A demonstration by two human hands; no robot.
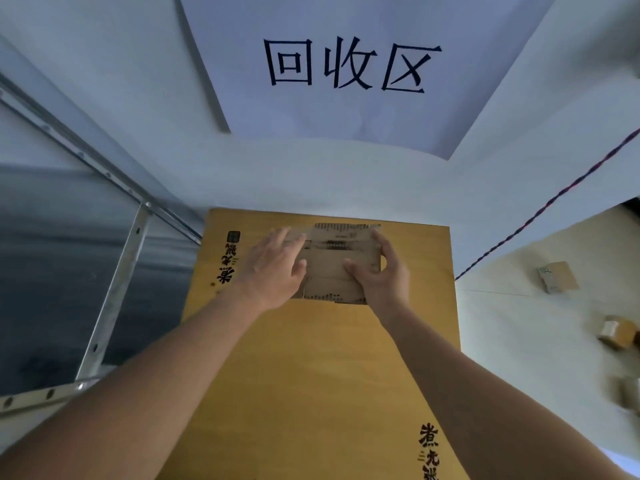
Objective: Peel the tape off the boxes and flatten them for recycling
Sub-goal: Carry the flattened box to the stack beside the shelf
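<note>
**Both hands on the flattened box, big yellow carton underneath**

Head view, the only one you've got: your left hand [273, 268] lies flat on the left part of the small flattened box [334, 263], fingers straight and spread, palm down, pressing rather than gripping. Your right hand [375, 271] is at the box's right edge, fingers curled round that edge with the thumb laid across the top face, so this one is actually holding the cardboard. The flattened box is brown, printed with dark lines of text, and it sits at the far end of a large yellow carton [311, 375] that runs from under your forearms forward to the wall. Black characters are printed on the carton near its left edge and again at the near right.

Around you: straight ahead, a white sheet [346, 71] on the wall bears three big black characters. To your left, a metal frame [114, 292] with bolt holes stands close against the carton's side, with a dark panel behind it. To your right, a twisted red-and-dark cord [554, 199] runs diagonally down to the carton's right edge. Beyond it, on the pale floor, well apart from your hands, lie small brown boxes [557, 277], one near the cord and others blurred at the right edge.
</note>
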